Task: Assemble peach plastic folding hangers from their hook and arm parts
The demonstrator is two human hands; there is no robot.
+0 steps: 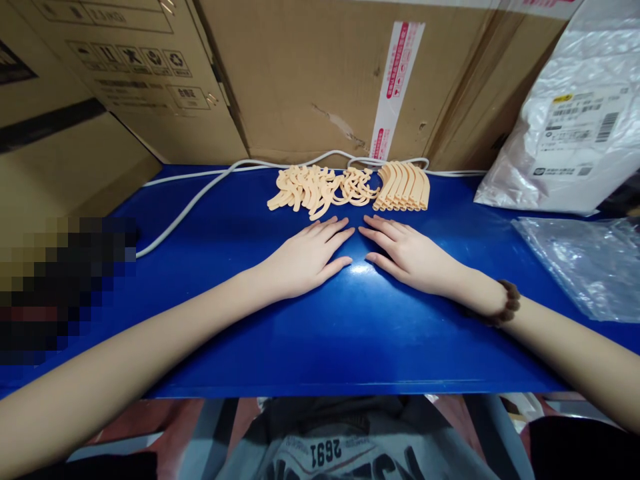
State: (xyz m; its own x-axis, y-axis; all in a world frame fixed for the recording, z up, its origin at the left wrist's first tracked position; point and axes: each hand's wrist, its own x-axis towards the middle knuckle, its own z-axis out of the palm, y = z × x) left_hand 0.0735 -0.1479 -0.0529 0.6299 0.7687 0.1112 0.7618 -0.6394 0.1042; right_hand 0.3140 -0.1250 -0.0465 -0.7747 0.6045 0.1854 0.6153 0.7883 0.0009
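Left hand and right hand, empty, fingers spread, palms down; best rested lightly, clear of the aligned curved beige pieces.

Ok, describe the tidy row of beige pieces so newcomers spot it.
On the blue table, look toward the cardboard box. Beyond the right hand sits the tidy row: curved pieces aligned side by side, unlike the jumbled pieces left of it.

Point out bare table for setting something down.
Free table: from left hand and right hand to the front edge; between cable and left hand; between right hand and clear bag. Crowded: the back, with pieces, cable, boxes.
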